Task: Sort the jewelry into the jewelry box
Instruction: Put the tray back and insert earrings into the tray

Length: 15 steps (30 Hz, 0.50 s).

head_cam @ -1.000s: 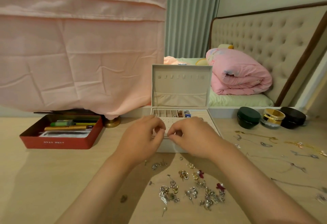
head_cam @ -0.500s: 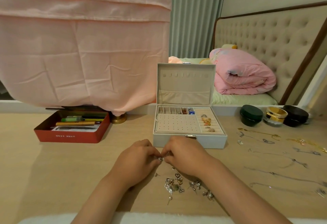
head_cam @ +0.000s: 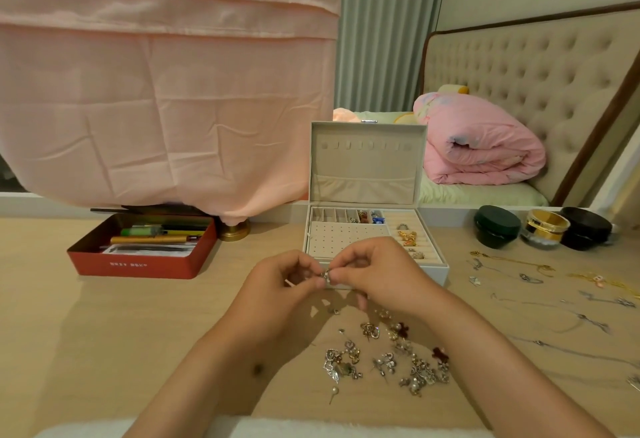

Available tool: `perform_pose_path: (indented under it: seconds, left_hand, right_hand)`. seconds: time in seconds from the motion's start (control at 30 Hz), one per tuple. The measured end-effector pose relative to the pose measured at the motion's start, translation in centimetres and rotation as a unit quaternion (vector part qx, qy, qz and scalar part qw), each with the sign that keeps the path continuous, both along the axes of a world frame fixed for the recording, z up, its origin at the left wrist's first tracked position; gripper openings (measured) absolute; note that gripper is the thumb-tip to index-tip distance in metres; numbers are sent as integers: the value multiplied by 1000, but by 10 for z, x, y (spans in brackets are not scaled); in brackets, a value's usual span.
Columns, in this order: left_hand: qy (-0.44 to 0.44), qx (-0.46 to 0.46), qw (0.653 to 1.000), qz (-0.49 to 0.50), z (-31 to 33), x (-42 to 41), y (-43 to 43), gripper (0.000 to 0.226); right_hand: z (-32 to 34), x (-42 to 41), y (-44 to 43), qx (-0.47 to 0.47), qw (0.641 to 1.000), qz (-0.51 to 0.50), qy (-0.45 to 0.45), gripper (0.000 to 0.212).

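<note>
Head view: both hands pinched one small silver earring (head_cam: 326,275) at the fingertips, left hand (head_cam: 277,290) and right hand (head_cam: 377,276) meeting over it. A thin pale stem ran leftward from it, roughly level; the earring was too small to tell its facing. It was held above the table (head_cam: 104,333), just before the front wall of the open box (head_cam: 429,273). A heap of earrings (head_cam: 391,358) lay nearer the person, chains (head_cam: 519,275) to the right.

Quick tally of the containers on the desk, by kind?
Jewelry box: 1
Red tin: 1
Round jars: 3 (green jar, gold jar, black jar)
Total: 5
</note>
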<state>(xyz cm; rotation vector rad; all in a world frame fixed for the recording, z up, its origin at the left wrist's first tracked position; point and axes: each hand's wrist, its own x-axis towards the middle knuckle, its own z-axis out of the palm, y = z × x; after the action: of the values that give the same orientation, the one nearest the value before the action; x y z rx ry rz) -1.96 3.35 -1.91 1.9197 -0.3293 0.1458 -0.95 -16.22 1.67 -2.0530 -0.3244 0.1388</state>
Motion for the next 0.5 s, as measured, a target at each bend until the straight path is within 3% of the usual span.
perform_pose_path:
  seconds: [0.07,0.2,0.5]
  left_hand:
    - [-15,-16,1000,-1,11,10,-5,8]
    - [-53,53,997,23,36,40,-20,7]
    - [-41,233,971,40,60,120,-50,17]
  right_hand:
    - [7,8,-5,36,999,-23,-10,3]
    - [18,38,-9,46,996,-80,-17,8]
    - [32,122,-18,-203,959,-129,-149,19]
